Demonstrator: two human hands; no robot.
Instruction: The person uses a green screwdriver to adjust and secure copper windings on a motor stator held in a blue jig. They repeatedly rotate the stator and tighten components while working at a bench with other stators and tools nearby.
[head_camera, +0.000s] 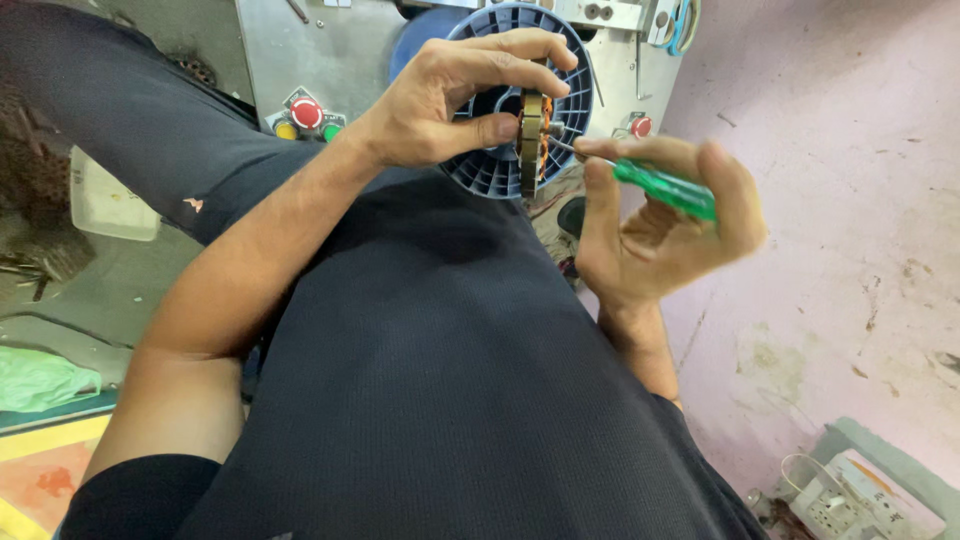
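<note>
Carefully: left hand (440, 110) gripping stator (533, 140), right hand (650, 225) clamping screwdriver (665, 188); tip could slip, nicking copper windings (545, 150).

Green screwdriver handle (665, 188), blue spool (500, 100), pink wall (840, 200)

left hand (455, 100) raised, fingers curled in a pinch, thumb opposing the fingertips, forearm bare and angled up. right hand (655, 225) beside it, palm up, fingers closed in a grip.
</note>
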